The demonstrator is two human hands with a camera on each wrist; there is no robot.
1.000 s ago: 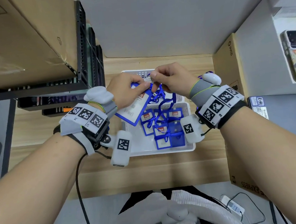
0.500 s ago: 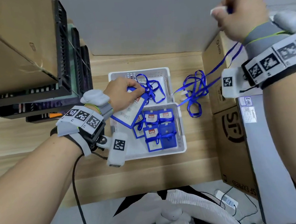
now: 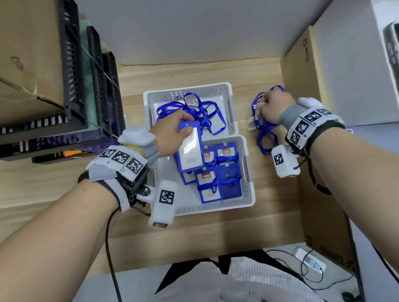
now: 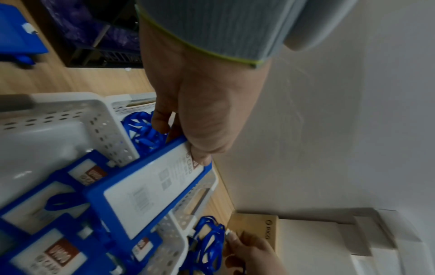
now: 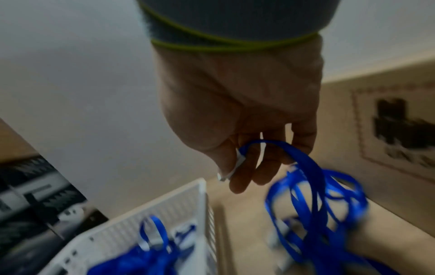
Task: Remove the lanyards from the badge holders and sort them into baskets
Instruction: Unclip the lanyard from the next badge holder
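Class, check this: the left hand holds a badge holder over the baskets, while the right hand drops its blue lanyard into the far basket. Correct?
Not quite. The head view shows the right hand holding its blue lanyard on the table, right of the far basket. The left hand does hold a badge holder.

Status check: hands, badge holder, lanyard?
Left hand grips badge holder over near basket. Right hand pinches detached lanyard on table, outside baskets. Nothing blocking.

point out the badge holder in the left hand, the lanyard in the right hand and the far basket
badge holder (image 3: 189, 149), head view, on its clear front window
lanyard (image 5: 303, 160), right wrist view, on the strap below the fingers
far basket (image 3: 230, 103), head view, on its right wall
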